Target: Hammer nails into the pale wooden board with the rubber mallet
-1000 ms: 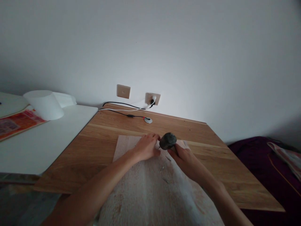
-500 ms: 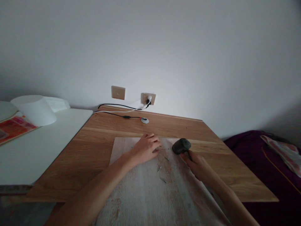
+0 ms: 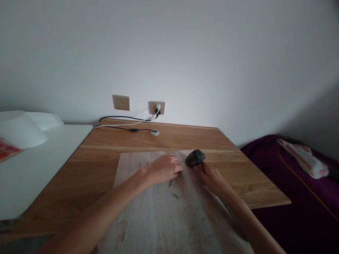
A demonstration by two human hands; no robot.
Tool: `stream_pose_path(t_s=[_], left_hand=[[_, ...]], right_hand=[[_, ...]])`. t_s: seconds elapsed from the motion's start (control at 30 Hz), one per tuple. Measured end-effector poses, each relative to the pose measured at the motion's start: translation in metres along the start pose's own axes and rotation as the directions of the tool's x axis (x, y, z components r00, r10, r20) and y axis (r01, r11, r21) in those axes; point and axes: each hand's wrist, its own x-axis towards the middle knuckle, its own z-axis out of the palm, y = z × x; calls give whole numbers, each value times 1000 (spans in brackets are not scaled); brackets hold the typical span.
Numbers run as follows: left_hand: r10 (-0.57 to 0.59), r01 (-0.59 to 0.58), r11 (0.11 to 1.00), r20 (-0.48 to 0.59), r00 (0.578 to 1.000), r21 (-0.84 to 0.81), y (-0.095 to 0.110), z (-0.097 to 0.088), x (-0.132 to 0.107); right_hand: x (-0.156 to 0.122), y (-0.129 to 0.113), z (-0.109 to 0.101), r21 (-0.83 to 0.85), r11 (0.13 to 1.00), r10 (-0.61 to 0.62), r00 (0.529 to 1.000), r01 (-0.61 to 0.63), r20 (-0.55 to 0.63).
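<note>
My right hand (image 3: pixel 213 179) is wrapped round the handle of a mallet (image 3: pixel 195 158) with a dark, thick head, held over the upper right of a pale, worn wooden board (image 3: pixel 159 218). On the middle of that board rests my left hand (image 3: pixel 165 168), its fingertips bent together and pointing down; whatever they pinch is hidden. Just below the fingers lie small thin metal pieces, one shiny (image 3: pixel 171 184) and one darker (image 3: pixel 175 195). Two tiny dark bits that look like nails (image 3: pixel 140 164) stand near the board's far left edge.
The board lies on a brown wooden tabletop (image 3: pixel 254 176) against a wall. Cables (image 3: pixel 119 124) run from a wall socket (image 3: pixel 156 107) along its back edge. To the left is a white table (image 3: pixel 60 151) with a white roll (image 3: pixel 23 130). Purple cloth (image 3: pixel 286 162) lies right.
My left hand has come down towards me over the metal pieces, and its fingers have drawn together. One piece there is now out of sight. The view has swung slightly right.
</note>
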Motion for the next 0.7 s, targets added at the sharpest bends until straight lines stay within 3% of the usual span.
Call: stream_pose_path(t_s=[0.17, 0.33, 0.43, 0.57, 0.7], left_hand=[[-57, 54, 996, -37, 998, -68, -5, -5, 3], [-319, 312, 945, -82, 944, -94, -22, -10, 3], [-415, 398, 901, -70, 907, -173, -26, -8, 3], [-436, 411, 871, -38, 899, -268, -26, -1, 1], [-435, 410, 873, -43, 899, -263, -26, 1, -1]], right_hand=[[1, -1, -2, 2, 1000, 12, 1000, -12, 14], [2, -1, -3, -1, 1000, 26, 999, -26, 30], [2, -1, -4, -2, 999, 33, 999, -33, 28], [1, -1, -4, -4, 1000, 28, 999, -28, 24], [2, 0, -4, 0, 1000, 22, 999, -22, 24]])
